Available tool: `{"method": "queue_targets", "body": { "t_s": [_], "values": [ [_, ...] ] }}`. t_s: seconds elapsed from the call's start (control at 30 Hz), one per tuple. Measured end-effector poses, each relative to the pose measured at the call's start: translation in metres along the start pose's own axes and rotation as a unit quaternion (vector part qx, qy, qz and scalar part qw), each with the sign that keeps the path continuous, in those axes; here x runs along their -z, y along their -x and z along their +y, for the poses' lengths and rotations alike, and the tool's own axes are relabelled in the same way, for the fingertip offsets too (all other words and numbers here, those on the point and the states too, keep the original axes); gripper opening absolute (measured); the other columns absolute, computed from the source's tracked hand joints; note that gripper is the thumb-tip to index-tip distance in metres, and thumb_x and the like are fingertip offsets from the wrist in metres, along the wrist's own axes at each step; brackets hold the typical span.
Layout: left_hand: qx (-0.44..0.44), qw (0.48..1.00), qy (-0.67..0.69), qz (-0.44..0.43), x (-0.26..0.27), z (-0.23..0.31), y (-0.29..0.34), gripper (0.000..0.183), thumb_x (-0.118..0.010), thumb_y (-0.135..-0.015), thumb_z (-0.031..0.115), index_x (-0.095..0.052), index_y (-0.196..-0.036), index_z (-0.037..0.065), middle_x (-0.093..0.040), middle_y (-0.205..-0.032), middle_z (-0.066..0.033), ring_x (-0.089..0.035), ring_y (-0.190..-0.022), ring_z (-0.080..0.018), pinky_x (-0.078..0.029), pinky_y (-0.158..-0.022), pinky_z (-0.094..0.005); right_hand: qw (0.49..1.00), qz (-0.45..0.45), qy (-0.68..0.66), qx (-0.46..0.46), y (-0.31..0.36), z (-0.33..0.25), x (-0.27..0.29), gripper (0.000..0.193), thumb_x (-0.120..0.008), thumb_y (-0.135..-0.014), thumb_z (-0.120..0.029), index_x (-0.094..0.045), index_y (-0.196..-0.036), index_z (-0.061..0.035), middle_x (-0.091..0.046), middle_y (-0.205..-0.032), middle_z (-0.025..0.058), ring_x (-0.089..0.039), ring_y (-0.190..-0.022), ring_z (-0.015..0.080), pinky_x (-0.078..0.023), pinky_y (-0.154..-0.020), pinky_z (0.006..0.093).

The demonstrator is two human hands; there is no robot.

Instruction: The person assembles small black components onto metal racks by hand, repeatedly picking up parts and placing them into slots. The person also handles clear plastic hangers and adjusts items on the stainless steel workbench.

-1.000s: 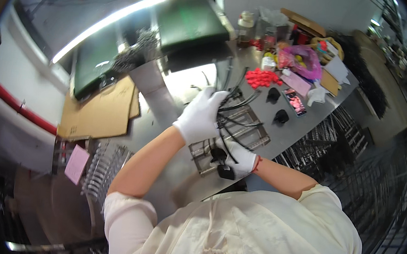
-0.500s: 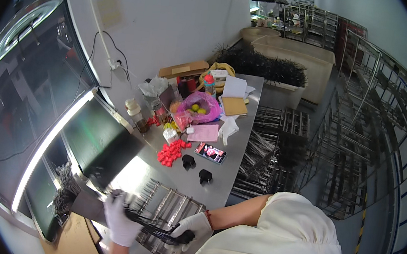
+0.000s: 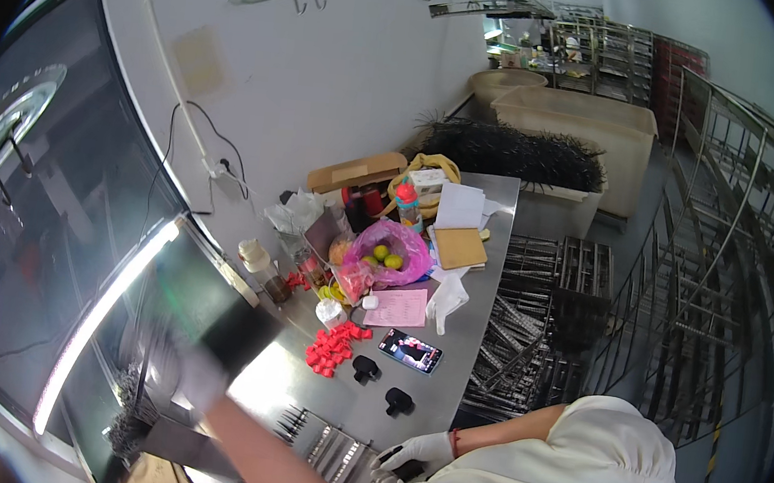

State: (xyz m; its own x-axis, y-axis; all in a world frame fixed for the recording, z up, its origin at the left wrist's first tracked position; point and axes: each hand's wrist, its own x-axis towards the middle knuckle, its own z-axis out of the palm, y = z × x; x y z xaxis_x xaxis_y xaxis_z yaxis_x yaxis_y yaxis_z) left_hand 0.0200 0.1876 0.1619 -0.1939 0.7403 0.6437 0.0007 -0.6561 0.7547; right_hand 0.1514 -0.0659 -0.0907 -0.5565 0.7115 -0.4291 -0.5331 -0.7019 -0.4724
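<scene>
My left hand (image 3: 180,371), in a white glove, is raised in front of the dark panel (image 3: 232,329) beside the strip light. Motion smears its fingers, so their grip is hidden. Below my left forearm lies a metal rack (image 3: 336,453) with rows of thin rods, partly covered by the arm. My gloved right hand (image 3: 429,449) rests low at the rack's right side, its fingers bent over a dark thing (image 3: 405,471) that I cannot make out. A bundle of dark wiry pieces (image 3: 132,422) stands beneath my left hand.
Red pieces (image 3: 333,349), two black pieces (image 3: 398,401), a phone (image 3: 410,351) and a pink sheet (image 3: 399,307) lie on the steel table (image 3: 487,280). Farther back is a pink bag (image 3: 413,263) with green fruit. Metal racks (image 3: 529,322) stand right of the table.
My left hand has left the rack and swung up and left toward the panel. My right hand has shifted right, and the long black strips between the hands no longer show. The view has tilted upward.
</scene>
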Motion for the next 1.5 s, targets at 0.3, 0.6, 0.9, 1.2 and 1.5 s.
{"method": "queue_targets", "body": {
  "t_s": [0.3, 0.6, 0.9, 1.2, 1.5],
  "values": [
    [-0.107, 0.935, 0.061, -0.332, -0.150, -0.009, 0.101, 0.057, -0.062, -0.099, 0.021, -0.044, -0.148, -0.002, -0.062, -0.137, -0.0182, -0.061, -0.125, -0.0266, -0.044, -0.107, -0.0358, 0.998, -0.055, 0.023, -0.025, 0.002, -0.016, 0.016, 0.026, -0.072, -0.095, -0.015, -0.068, -0.119, -0.0073, -0.070, -0.110, -0.0023, -0.066, -0.091, 0.0096, -0.056, -0.074, 0.0265],
    [0.678, 0.579, 0.257, -0.372, 0.101, -0.060, 0.228, 0.056, -0.053, -0.102, 0.045, -0.061, -0.110, -0.010, -0.070, -0.104, -0.0217, -0.068, -0.086, -0.0234, -0.052, -0.073, -0.0344, 0.785, 0.032, 0.475, 0.397, -0.017, -0.059, 0.018, 0.032, -0.059, -0.098, -0.036, -0.067, -0.103, -0.0056, -0.065, -0.101, 0.0092, -0.063, -0.096, 0.0239, -0.050, -0.085, 0.0369],
    [0.395, 0.788, 0.042, -0.470, 0.214, -0.074, 0.376, 0.035, -0.064, -0.095, 0.022, -0.065, -0.123, 0.001, -0.069, -0.119, -0.0159, -0.069, -0.098, -0.0253, -0.057, -0.085, -0.0364, 0.552, -0.322, 0.661, 0.394, -0.092, -0.003, -0.043, 0.039, -0.077, -0.071, -0.035, -0.069, -0.099, -0.0084, -0.066, -0.100, 0.0124, -0.064, -0.095, 0.0323, -0.051, -0.084, 0.0447],
    [0.589, 0.670, 0.414, -0.181, 0.224, -0.092, 0.407, 0.050, -0.054, -0.102, 0.033, -0.056, -0.127, -0.009, -0.069, -0.108, -0.0204, -0.073, -0.088, -0.0297, -0.062, -0.070, -0.0364, 0.662, -0.328, 0.654, 0.163, -0.147, 0.006, -0.041, 0.058, -0.075, -0.085, -0.022, -0.059, -0.137, -0.0053, -0.065, -0.132, 0.0150, -0.061, -0.124, 0.0258, -0.046, -0.108, 0.0349],
    [0.627, 0.720, 0.215, -0.205, 0.254, -0.058, 0.354, 0.027, -0.053, -0.101, 0.001, -0.057, -0.128, -0.001, -0.070, -0.112, -0.0213, -0.073, -0.094, -0.0307, -0.063, -0.075, -0.0403, 0.744, -0.241, 0.618, 0.087, -0.125, -0.010, -0.068, 0.074, -0.086, -0.079, -0.022, -0.051, -0.142, -0.0044, -0.066, -0.122, 0.0112, -0.063, -0.113, 0.0158, -0.049, -0.102, 0.0317]
  ]
}}
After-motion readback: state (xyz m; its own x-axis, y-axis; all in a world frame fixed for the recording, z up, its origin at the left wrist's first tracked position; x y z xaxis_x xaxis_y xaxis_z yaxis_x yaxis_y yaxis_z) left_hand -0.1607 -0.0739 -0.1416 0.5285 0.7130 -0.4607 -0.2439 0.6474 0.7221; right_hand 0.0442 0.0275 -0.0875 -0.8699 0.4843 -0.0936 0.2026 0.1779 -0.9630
